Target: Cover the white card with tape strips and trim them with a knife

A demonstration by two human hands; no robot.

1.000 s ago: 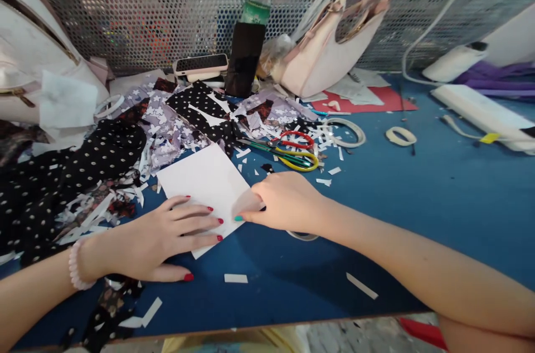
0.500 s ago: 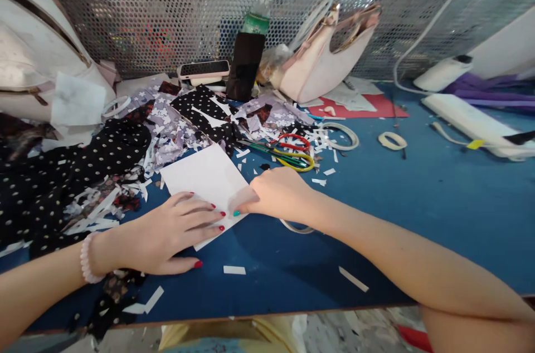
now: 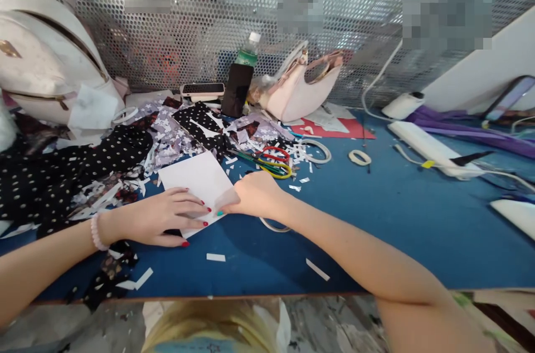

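Watching from beside the bench, I saw a plain white sheet of paper lying just left of the scissors and nearer the person. Farther left of those scissors, the left hand rested palm down, its fingers spread slightly apart across the sheet and gripping nothing. Nearer the person than the scissors, the right hand curled over the sheet's right corner, thumb laid on the paper; its other fingertips were hidden, so I couldn't tell whether it was clamped there.

The sheet looked light and thin, probably stiff enough to lie flat yet easy to crease or tear, and apt to slide. Its edges or corners seemed the best hold, with a flat palm steadying the middle.
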